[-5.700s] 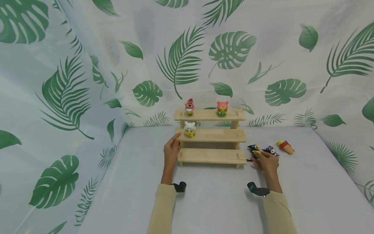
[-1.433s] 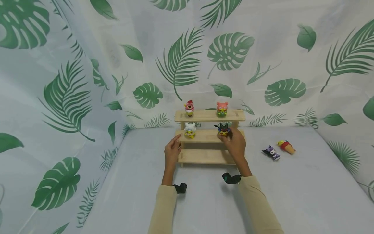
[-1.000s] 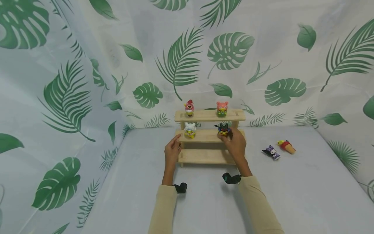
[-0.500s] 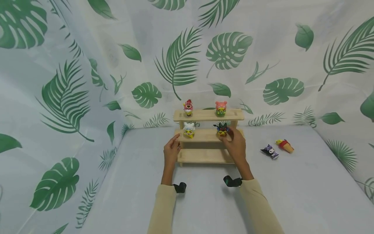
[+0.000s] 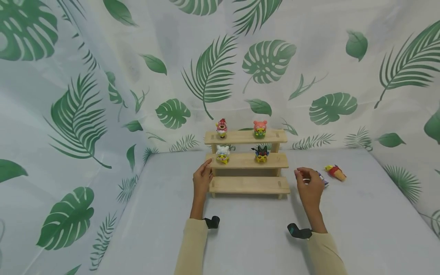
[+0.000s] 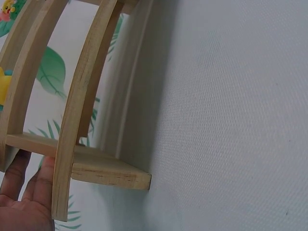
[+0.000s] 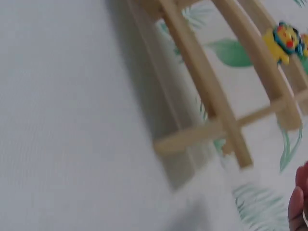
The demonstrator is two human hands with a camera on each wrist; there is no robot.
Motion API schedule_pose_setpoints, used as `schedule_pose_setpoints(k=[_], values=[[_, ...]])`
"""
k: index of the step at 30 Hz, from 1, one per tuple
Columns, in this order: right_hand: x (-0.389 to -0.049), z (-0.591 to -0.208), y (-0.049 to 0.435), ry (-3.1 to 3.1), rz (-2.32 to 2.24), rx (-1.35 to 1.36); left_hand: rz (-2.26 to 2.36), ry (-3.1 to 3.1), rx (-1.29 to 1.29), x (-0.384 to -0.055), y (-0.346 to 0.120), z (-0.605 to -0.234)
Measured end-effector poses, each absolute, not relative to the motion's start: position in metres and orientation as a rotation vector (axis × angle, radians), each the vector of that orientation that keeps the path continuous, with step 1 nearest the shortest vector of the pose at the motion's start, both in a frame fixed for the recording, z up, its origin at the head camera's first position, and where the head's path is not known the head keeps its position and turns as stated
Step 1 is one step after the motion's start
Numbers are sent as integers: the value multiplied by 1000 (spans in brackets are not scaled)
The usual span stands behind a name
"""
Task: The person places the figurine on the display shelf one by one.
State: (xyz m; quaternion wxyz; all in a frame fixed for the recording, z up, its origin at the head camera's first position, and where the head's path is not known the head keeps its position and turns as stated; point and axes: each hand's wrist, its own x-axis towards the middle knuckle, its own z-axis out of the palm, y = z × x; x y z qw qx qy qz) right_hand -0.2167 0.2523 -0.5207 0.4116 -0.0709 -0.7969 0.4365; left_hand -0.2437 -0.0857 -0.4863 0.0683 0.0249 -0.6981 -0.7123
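A three-tier wooden display shelf (image 5: 249,185) stands on the table. My left hand (image 5: 202,178) grips the left end of its middle board; in the left wrist view, fingers (image 6: 43,185) lie against the wood. On that board stand a white-hooded figurine (image 5: 222,154) and, to the right, a black-eared yellow figurine (image 5: 261,154). The top board carries a red-capped pink figurine (image 5: 221,128) and a pink-hooded figurine (image 5: 260,130). Right of the shelf, my right hand (image 5: 309,187) has loosely bent fingers with nothing between them. It partly hides a purple-and-white figurine (image 5: 324,183) lying behind it.
A yellow, red and tan figurine (image 5: 336,173) lies on its side on the white tabletop (image 5: 254,236), to the right of the purple one. Leaf-printed cloth (image 5: 220,68) rises behind the shelf and along both sides.
My right hand brought the black-eared figurine from the table to the middle board, let it go, and moved right to the purple one. The left hand has stayed at the shelf.
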Motion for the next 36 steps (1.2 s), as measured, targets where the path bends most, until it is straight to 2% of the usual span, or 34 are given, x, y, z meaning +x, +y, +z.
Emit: schedule_pose_setpoints(k=[8,12,15,23,36], values=[[-202,-541,301,-2094,1103,-689,-2153,-2087,64,-242,-85,-487],[-200,-550,322,-2312,1168,-797,-2149,-2095,62,-242,-85,-488],[-202,-552,335,-2405,1249,-794,-2141,-2094,49,-243,-85,-487],[-214,-554,355,-2424,1617,-713,-2082,-2075,71,-260,-84,-516],[-221,-544,363,-2818,1294,-596,-2062,-2074,85,-260,-84,-515]])
